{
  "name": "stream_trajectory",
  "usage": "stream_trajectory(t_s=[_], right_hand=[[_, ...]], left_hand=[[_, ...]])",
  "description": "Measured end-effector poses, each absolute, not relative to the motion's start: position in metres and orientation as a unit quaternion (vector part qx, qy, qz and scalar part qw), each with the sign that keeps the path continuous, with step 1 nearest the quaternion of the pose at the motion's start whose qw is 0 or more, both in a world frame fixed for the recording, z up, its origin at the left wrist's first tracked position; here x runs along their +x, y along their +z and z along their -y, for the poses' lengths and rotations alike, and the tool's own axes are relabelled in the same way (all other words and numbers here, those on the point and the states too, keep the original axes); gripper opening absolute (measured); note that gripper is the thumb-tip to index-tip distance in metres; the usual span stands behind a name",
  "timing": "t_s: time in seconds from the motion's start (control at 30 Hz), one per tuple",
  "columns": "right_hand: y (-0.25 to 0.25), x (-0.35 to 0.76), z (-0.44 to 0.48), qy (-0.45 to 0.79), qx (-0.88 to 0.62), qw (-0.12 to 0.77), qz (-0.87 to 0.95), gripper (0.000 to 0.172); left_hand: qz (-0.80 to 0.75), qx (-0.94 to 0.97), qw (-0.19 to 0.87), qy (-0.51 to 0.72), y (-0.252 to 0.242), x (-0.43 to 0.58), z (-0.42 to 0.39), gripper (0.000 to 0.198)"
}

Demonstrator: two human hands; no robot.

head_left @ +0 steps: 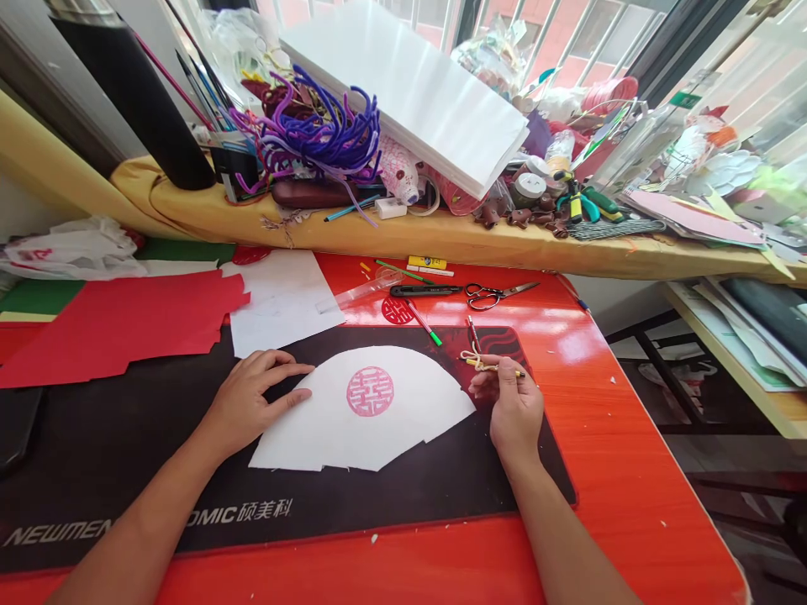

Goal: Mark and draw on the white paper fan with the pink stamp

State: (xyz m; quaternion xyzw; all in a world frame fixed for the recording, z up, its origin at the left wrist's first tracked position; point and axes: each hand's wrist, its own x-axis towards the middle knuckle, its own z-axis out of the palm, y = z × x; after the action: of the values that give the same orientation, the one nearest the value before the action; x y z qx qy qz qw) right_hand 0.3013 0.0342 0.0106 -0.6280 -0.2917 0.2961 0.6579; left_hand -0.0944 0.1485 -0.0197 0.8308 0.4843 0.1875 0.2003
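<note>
Right hand (515,413) pinching cord-tied pencil (472,362) | fan-shaped paper (371,430) leftward, long axis crosswise | left hand (253,397) nearer, spread, touching its edge

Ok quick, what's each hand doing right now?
Left hand: open, touching the fan-shaped white paper at its left edge.
Right hand: closed, holding a thin yellow stick with cream string.

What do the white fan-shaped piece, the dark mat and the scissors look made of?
White fan-shaped piece: matte paper or thin card, judging by its flat, crisply cut outline.
Dark mat: probably fabric-topped rubber, dull with pale printed lettering; the backing is hidden.
Scissors: blades likely polished metal, given their grey shine; the dark, glinting handles could be metal or glossy plastic.
</note>
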Motion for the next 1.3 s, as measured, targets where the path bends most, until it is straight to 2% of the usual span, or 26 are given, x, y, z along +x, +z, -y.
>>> stream_trajectory(t_s=[1.3], right_hand=[[0.0101,0.2995,-0.0336,0.302,-0.63,0.651,0.297,0.059]], left_hand=[[-0.498,0.822,0.208,0.179,-0.0178,-0.0927,-0.1457,0.047]])
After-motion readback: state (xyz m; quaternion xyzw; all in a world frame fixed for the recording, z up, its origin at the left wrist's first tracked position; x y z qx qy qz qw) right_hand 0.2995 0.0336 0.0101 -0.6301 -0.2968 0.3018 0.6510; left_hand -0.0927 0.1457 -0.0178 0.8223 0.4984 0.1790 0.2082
